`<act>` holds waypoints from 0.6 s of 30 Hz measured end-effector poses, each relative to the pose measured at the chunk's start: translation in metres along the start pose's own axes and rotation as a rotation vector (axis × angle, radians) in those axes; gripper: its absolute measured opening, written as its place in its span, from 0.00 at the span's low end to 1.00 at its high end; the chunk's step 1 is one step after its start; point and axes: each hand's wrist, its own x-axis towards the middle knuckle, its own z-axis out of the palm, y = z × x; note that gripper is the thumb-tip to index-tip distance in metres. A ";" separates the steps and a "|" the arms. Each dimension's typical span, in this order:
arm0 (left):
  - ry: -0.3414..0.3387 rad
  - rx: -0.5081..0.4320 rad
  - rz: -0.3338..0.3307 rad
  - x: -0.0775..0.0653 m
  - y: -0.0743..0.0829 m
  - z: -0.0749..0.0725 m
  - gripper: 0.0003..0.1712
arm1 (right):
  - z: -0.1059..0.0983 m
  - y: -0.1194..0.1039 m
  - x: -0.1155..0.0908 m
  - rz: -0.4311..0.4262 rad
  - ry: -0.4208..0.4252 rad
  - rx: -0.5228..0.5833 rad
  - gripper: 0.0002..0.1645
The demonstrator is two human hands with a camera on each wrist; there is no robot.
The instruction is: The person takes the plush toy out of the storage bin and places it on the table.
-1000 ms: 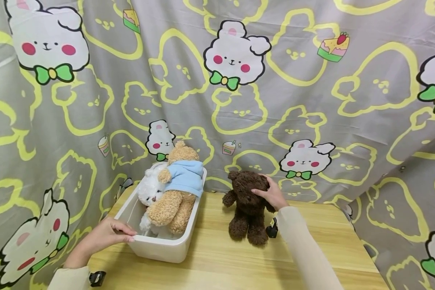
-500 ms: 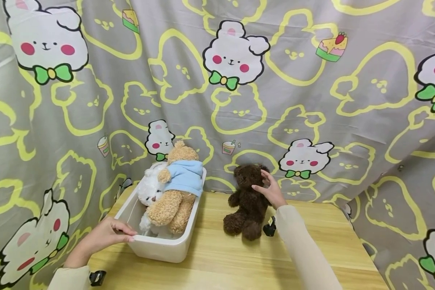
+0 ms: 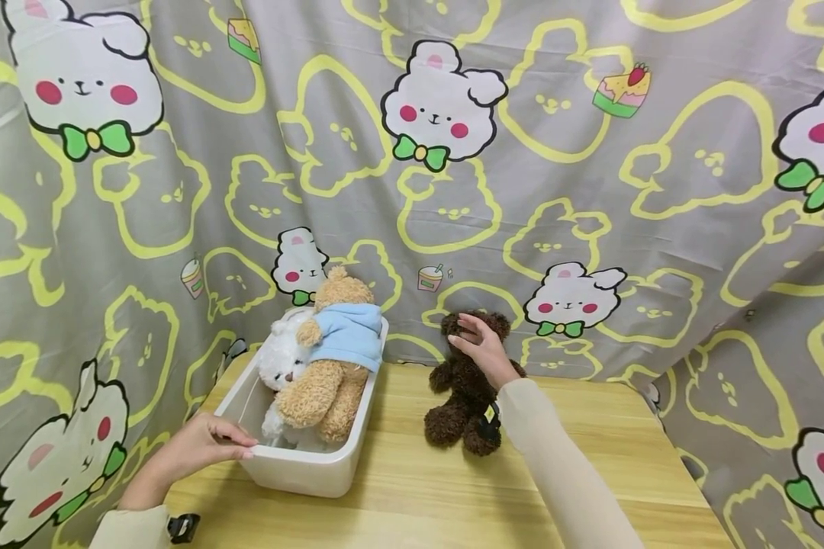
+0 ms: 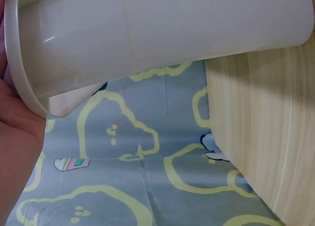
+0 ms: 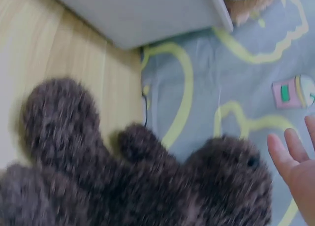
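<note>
At the near left corner of a white plastic bin [image 3: 316,463], my left hand [image 3: 202,450] pinches the rim; the left wrist view shows that hand at the bin's edge. Inside the bin lie a white teddy bear [image 3: 279,358] and, on top of it, a tan teddy bear [image 3: 326,393] in a blue hoodie. A dark brown teddy bear [image 3: 446,423] sits on the table to the right, its back towards the curtain. My right hand [image 3: 489,354] is in front of its head with loose, spread fingers. In the right wrist view, the fingers [image 5: 280,152] are apart from the brown fur.
The wooden table [image 3: 412,503] ends at a grey curtain [image 3: 453,282] printed with rabbits and yellow outlines. Black wrist-camera mounts sit at both wrists. A strip of tabletop separates the bin from the brown bear.
My right hand has let go of the brown bear's head and moved left in front of it. The bear has shifted back and sits more upright. My left hand stays on the bin.
</note>
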 end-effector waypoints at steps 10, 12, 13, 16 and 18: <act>0.000 0.011 0.001 0.001 -0.002 -0.001 0.05 | 0.038 -0.036 0.006 -0.015 -0.009 0.031 0.30; -0.003 0.005 -0.003 0.001 -0.002 0.000 0.05 | 0.047 -0.044 0.005 -0.023 -0.019 0.025 0.32; -0.004 0.002 -0.003 0.000 -0.002 0.000 0.05 | 0.052 -0.048 0.005 -0.028 -0.028 0.025 0.33; -0.007 0.003 -0.008 0.000 -0.002 0.000 0.05 | 0.069 -0.061 0.004 -0.015 -0.036 0.035 0.35; -0.008 0.008 -0.007 0.001 -0.002 -0.001 0.05 | 0.080 -0.069 0.004 -0.012 -0.027 0.040 0.35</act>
